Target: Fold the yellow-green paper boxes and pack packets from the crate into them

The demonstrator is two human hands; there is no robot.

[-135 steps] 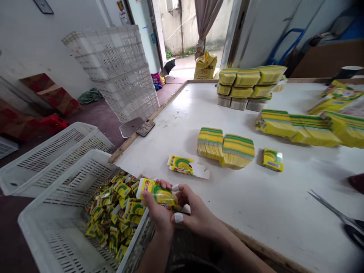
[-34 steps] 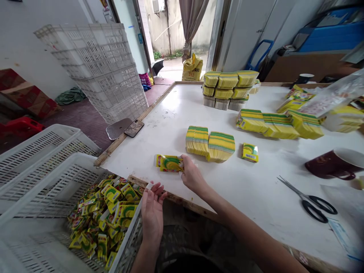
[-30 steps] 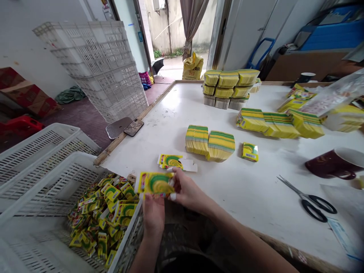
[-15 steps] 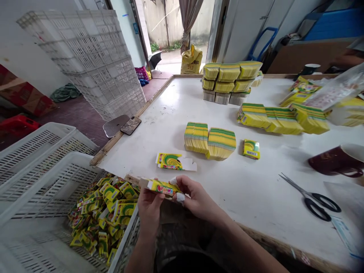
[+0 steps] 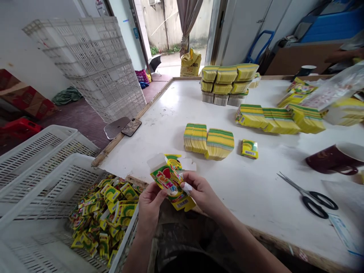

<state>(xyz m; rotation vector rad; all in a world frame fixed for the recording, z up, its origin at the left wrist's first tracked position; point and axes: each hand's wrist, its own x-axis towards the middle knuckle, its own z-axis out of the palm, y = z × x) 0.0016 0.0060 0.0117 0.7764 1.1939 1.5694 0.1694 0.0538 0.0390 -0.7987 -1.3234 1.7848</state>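
Currently, a yellow-and-green cardboard carton [image 5: 171,183], its white flap raised, is pinched between the left hand [image 5: 150,206] and the right hand [image 5: 202,193], both closed on it, with a white slatted plastic crate [image 5: 42,212] just left of the left hand.

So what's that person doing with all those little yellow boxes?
A person holds one small yellow-and-green carton in both hands, left hand and right hand, just above the near edge of the white table. Its top flap stands open. A white crate on the left holds a heap of small boxes. Stacks of flat cartons, scissors and a dark mug lie on the table.
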